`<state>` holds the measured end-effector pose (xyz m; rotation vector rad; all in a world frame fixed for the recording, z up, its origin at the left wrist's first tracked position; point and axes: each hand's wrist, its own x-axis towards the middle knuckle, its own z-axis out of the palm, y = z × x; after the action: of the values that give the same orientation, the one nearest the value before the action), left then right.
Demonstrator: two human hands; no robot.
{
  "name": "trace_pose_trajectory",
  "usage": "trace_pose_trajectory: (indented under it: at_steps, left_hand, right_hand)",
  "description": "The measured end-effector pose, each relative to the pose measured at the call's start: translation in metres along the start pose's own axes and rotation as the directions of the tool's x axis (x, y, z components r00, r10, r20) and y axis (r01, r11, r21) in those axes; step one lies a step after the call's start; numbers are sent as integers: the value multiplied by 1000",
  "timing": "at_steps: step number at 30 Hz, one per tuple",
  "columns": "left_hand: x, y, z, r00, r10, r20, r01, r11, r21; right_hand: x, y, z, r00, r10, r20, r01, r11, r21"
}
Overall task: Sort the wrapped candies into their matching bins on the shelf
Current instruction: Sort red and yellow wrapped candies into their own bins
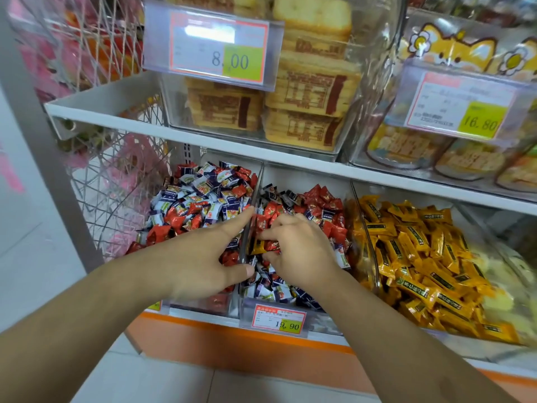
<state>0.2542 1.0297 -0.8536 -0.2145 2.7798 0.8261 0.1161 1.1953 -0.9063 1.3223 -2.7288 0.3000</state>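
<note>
A picking step is in hand at the lower shelf. The right hand is down in the middle bin, its fingertips pinched on a small cluster of candies: a yellow candy and a red candy are held together just above the heap. That heap is a mix of red, white and dark blue wrappers, so the yellow piece is judged to be the stray.

The left hand is spread flat, fingers straight, and is laid across the clear divider between the left bin and the middle one; nothing is gripped by it, and the bin edge appears to be steadied.

To the right, the yellow bin is filled with matching yellow wrappers, and it is taken to be the target. The price tag marked 19.90 is seen at the near edge of the middle bin.

For the next move, the red piece is best shed from the pinch so that only the yellow one is carried, then a lift clear of the heap and a short pass rightward over the curved bin wall is called for. Care is needed there: loose wrappers near the wall could be dragged across.
</note>
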Motion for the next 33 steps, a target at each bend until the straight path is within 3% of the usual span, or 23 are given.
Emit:
trace_pose_trajectory:
  at_steps: [4, 7, 10, 13, 16, 21, 22, 24, 26, 27, 29, 33]
  left_hand:
    - [-1, 3, -1, 1000, 11, -19, -11, 1000, -8]
    - [1, 2, -1, 995, 39, -93, -39, 999, -4]
    - [4, 7, -1, 951, 126, -284, -115, 992, 56]
    - [5, 24, 1, 853, 211, -477, -208, 976, 61]
    - [7, 45, 8, 827, 165, -538, -296, 941, -165]
    - [11, 75, 21, 885, -39, -464, -279, 752, -597]
    - [11, 82, 24, 896, -92, -434, -260, 684, -681]
    - [12, 94, 31, 924, -154, -351, -213, 558, -802]
    - [12, 104, 38, 947, -150, -285, -178, 494, -851]
    - [13, 108, 40, 952, -133, -275, -171, 514, -841]
    - [12, 110, 39, 946, -90, -310, -179, 653, -736]
    - [10, 88, 20, 856, 2, -517, -185, 935, -302]
  right_hand:
    - [-2, -2, 2, 990, 6, -140, 8, 995, 95]
    - [-6, -4, -14, 970, 107, -216, -27, 938, 345]
    - [-18, -7, -41, 951, 280, -133, -137, 765, 629]
    - [-33, -8, -61, 947, 317, -51, -157, 596, 788]
    - [-51, -6, -76, 961, 275, -4, -151, 536, 831]
    - [-79, 7, -88, 948, 299, 111, -230, 400, 887]
    - [-85, 10, -89, 949, 297, 102, -229, 431, 873]
    - [-97, 15, -89, 957, 289, 27, -202, 597, 776]
    - [-108, 19, -92, 963, 255, -88, -142, 758, 636]
    - [-112, 22, -94, 963, 229, -139, -115, 821, 560]
    - [-115, 33, -98, 956, 205, -212, -106, 910, 401]
    - [-115, 79, -109, 860, 387, -332, -353, 922, 160]
